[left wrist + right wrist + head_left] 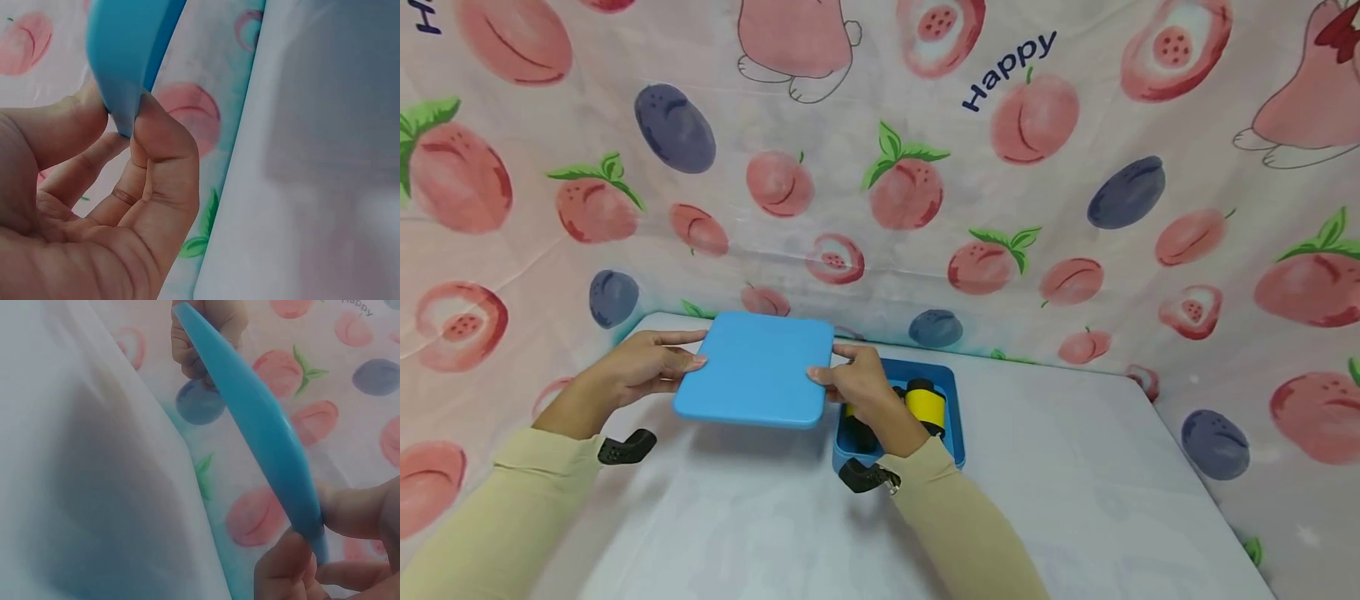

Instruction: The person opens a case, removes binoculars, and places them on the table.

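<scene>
A flat blue lid with rounded corners is held up above the table's left part, its shadow falling on the cloth below. My left hand pinches its left edge, and in the left wrist view the lid's edge sits between thumb and fingers. On the opposite edge, my right hand grips it with the thumb on top. Under and behind my right forearm stands an uncovered blue box. Inside it lies a yellow and black object, partly hidden by the arm, so its kind cannot be told.
The white table reaches to the right of the box. A fruit-printed cloth hangs behind the table and along its sides. Black straps with mounts sit at both wrists.
</scene>
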A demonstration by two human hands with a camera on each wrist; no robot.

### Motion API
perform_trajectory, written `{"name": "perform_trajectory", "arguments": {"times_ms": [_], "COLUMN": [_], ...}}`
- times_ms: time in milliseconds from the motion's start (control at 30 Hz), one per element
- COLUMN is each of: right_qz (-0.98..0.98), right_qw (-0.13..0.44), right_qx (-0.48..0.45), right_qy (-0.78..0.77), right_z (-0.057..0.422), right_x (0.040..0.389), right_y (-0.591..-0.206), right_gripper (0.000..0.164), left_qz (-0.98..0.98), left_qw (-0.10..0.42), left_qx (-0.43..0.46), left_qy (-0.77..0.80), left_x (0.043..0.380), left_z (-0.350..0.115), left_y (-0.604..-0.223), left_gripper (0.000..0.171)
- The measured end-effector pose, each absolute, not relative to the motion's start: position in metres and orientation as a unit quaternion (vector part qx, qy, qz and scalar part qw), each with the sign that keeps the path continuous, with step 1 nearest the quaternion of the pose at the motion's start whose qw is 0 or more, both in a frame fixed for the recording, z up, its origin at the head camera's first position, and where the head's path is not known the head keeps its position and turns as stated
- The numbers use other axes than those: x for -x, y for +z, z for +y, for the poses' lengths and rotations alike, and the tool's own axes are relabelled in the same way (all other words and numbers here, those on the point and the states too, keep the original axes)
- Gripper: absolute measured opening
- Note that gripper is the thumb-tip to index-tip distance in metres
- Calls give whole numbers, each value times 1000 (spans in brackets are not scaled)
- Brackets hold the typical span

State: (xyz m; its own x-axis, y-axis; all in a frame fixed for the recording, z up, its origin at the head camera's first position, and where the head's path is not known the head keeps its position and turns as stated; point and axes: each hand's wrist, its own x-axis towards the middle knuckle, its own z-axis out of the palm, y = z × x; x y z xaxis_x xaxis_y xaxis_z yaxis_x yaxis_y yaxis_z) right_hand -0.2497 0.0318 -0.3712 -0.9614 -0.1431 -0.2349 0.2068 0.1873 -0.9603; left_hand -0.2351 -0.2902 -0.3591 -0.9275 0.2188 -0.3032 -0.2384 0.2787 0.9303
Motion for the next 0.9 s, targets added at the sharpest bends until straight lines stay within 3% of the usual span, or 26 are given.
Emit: {"name": "perform_trajectory", "arguments": {"times_ms": [900], "right_qz": [779], "right_qw": [131], "right_qx": [-34], "right_qy": [-612], "right_z": [-5], "right_x": [239], "right_y": [-388], "right_gripper": [66], "left_qz": [802], "left_qw": [198], "left_qx": [10], "left_qy": [564], "left_x": [228], "left_z": [-318], "left_y": [-374], "left_gripper": [84]}}
